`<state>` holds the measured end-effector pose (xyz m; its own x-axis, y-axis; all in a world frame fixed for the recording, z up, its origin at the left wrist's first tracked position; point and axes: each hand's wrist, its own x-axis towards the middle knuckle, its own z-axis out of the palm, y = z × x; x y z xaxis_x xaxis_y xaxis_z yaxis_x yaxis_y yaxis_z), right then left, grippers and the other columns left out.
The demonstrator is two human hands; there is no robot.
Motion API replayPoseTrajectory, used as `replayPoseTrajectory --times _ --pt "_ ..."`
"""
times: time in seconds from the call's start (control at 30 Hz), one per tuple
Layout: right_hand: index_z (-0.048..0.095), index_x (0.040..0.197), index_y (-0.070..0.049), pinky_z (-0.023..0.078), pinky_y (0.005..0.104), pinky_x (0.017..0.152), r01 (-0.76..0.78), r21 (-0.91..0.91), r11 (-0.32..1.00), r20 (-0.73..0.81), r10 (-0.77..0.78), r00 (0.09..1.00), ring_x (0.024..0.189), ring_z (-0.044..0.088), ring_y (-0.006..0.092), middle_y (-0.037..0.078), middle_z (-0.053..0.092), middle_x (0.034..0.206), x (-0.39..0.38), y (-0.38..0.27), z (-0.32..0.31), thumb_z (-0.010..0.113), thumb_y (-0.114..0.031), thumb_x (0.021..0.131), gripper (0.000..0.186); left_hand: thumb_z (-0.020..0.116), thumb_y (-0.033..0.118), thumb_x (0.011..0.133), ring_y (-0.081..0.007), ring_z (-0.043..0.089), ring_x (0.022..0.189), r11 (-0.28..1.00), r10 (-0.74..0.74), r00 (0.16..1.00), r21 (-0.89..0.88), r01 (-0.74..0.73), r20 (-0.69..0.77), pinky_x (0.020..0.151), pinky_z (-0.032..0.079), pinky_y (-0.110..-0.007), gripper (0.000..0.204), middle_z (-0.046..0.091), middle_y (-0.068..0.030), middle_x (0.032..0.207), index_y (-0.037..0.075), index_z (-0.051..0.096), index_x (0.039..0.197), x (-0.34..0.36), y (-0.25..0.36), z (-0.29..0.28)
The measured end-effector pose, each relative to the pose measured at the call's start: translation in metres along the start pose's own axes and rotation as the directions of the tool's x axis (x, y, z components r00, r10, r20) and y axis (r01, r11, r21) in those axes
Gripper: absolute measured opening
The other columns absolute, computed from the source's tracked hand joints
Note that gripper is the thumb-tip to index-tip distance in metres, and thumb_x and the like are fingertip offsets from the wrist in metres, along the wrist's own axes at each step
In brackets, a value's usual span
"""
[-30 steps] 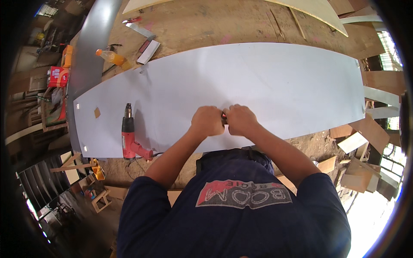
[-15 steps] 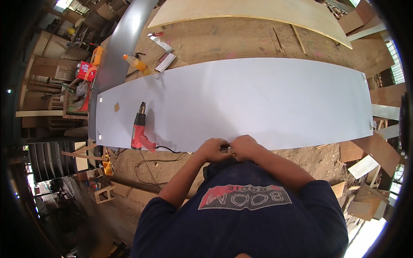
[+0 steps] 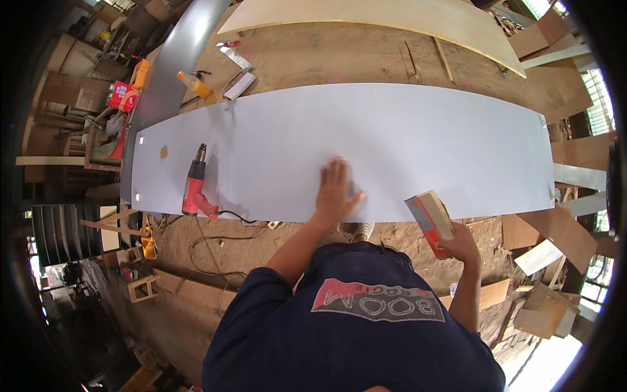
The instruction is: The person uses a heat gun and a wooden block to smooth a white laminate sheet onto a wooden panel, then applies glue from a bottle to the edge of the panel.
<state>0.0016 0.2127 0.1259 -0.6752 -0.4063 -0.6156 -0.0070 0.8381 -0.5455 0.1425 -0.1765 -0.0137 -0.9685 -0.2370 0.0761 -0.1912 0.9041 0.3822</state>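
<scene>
My left hand (image 3: 336, 189) rests on the long pale grey panel (image 3: 457, 150) near its front edge, fingers spread and pointing away from me. My right hand (image 3: 460, 243), off to the right, grips a flat rectangular block (image 3: 424, 212) with red, grey and tan faces, held tilted at the panel's front edge. A red and black heat gun (image 3: 194, 188) lies on the panel to the left, its cord trailing over the front edge. A small tan patch (image 3: 164, 152) is near the panel's left end.
Behind the panel are a bottle of orange liquid (image 3: 196, 85), small tools (image 3: 236, 59) and a pale board (image 3: 366, 16). A long grey metallic piece (image 3: 163, 75) runs along the left, beside a red container (image 3: 121, 97). Cords and offcuts (image 3: 539, 258) lie on the ground.
My hands have parted. The left has moved forward onto the panel and opened out flat; the right has moved right, with the rectangular block now visible in its grip.
</scene>
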Motion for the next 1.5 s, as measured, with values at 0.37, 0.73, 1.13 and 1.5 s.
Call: replayPoseTrajectory --times 0.37,0.73,1.13,1.5 --pt "0.072 0.125 0.006 0.060 0.0460 0.089 0.064 0.022 0.998 -0.056 -0.063 0.996 0.100 0.077 0.0397 0.027 0.078 0.107 0.003 0.005 0.022 0.084 -0.021 0.069 0.063 0.059 0.059 0.102 -0.0381 0.017 0.167 0.949 -0.288 0.954 0.109 0.295 -0.080 0.136 0.013 -0.053 0.099 0.023 -0.0271 0.177 -0.005 0.024 0.169 -0.008 -0.070 -0.024" --pt "0.070 0.112 0.001 0.056 0.0515 0.089 0.282 -0.229 0.932 -0.169 -0.323 0.931 0.105 0.071 0.0432 0.022 0.074 0.106 0.030 -0.075 0.058 0.081 -0.019 0.080 0.039 0.057 0.058 0.103 -0.0420 0.014 0.166 0.991 -0.134 0.982 0.017 0.133 0.133 0.136 0.010 -0.054 0.099 0.019 -0.0286 0.177 -0.006 0.020 0.169 -0.074 -0.010 -0.022" --pt "0.067 0.118 -0.008 0.059 0.0481 0.089 0.458 -0.605 0.652 0.040 -0.550 0.834 0.107 0.070 0.0347 0.015 0.070 0.106 0.094 -0.195 0.172 0.068 -0.008 0.090 0.028 0.065 0.052 0.101 -0.0450 0.022 0.163 0.848 -0.529 0.831 -0.101 0.520 -0.169 0.134 0.016 -0.055 0.096 0.028 -0.0339 0.172 -0.012 0.030 0.163 -0.099 -0.142 -0.062" --pt "0.065 0.118 -0.005 0.060 0.0491 0.088 0.504 -0.677 0.536 0.049 -0.651 0.758 0.106 0.071 0.0364 0.017 0.069 0.108 0.203 -0.349 0.253 0.064 -0.004 0.090 0.028 0.067 0.046 0.099 -0.0475 0.020 0.164 0.881 -0.466 0.872 -0.172 0.441 -0.151 0.133 0.016 -0.060 0.095 0.026 -0.0353 0.171 -0.013 0.030 0.163 -0.104 -0.167 -0.066"
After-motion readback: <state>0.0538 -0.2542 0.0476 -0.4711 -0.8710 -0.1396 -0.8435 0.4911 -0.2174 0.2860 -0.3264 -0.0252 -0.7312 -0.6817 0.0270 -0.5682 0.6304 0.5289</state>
